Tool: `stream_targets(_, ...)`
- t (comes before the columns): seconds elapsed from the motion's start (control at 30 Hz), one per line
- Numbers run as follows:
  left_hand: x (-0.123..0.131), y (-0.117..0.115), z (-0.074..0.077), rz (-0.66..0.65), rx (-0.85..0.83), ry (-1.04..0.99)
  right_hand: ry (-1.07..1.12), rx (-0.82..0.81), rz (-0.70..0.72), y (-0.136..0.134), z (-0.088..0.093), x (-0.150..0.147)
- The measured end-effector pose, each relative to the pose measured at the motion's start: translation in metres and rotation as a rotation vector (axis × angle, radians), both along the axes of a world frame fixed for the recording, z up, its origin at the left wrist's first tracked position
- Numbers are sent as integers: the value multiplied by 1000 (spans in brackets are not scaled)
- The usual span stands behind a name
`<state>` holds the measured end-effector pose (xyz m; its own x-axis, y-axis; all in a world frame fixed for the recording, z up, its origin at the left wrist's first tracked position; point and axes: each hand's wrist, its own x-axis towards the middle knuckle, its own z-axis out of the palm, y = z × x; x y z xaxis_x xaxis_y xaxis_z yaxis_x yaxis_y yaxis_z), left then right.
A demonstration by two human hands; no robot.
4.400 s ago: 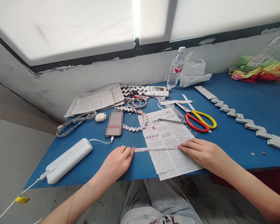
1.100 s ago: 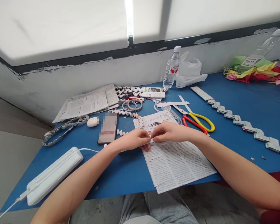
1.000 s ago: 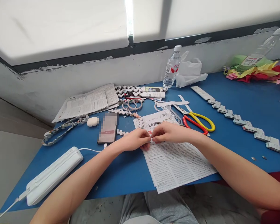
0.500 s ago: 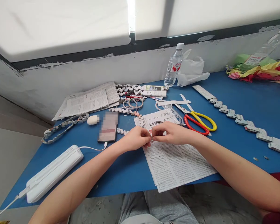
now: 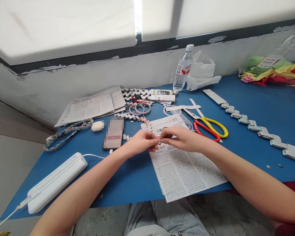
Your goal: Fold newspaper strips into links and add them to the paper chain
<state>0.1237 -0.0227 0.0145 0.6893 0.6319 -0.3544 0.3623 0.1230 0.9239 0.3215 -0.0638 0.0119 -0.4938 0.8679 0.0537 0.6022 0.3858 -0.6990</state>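
My left hand (image 5: 147, 141) and my right hand (image 5: 175, 138) meet fingertip to fingertip above a sheet of newspaper (image 5: 189, 173). Both are closed in a pinch. Something very small lies between the fingertips, too hidden to name. Just behind my left hand runs a chain of folded paper links (image 5: 130, 116), partly covered by the fingers. To the right of my right hand lie scissors (image 5: 208, 127) with one red and one yellow handle, and white paper strips (image 5: 183, 108) beside their blades.
A phone (image 5: 114, 132) and a white power strip (image 5: 57, 183) are on the left, with a white case (image 5: 97, 126) and a paper-chain loop (image 5: 68, 132). Tape rings (image 5: 142, 108), a water bottle (image 5: 183, 70) and folded newspapers (image 5: 93, 105) stand behind. A long paper chain (image 5: 258, 129) stretches along the right.
Both hands have shifted slightly upward, still pinching together. The left thumb now lies straighter toward the right fingertips. Nothing else on the table has visibly moved.
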Motion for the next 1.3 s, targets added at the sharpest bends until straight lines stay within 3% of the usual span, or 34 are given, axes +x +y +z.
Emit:
stream_targets(0.13, -3, 0, 5, -57, 38, -10, 53, -100, -4, 2, 1, 4)
stream_targets(0.4, -4, -3, 8, -109, -25, -51, 77, 24, 115, -3, 3, 2)
stream_targets(0.6, -3, -4, 5, -8, -97, -104, 117, 229, 121, -5, -1, 3)
stream_targets(0.73, 0, -7, 6, 76, 9, -31, -8, 127, 47, -4, -3, 2)
stream_targets(0.87, 3, -13, 5, 81, 106, 43, -56, 157, 108, -4, -3, 2)
stream_targets(1.07, 2, -10, 1, 126, -72, -54, -4, 401, 195, -10, -1, -3)
stream_targets(1.17, 0, -6, 0, 155, -77, -99, 86, 417, 86, -8, 0, -3)
stream_targets(1.3, -2, -4, 0, 114, -46, -74, 104, 164, -279, 7, -11, 5)
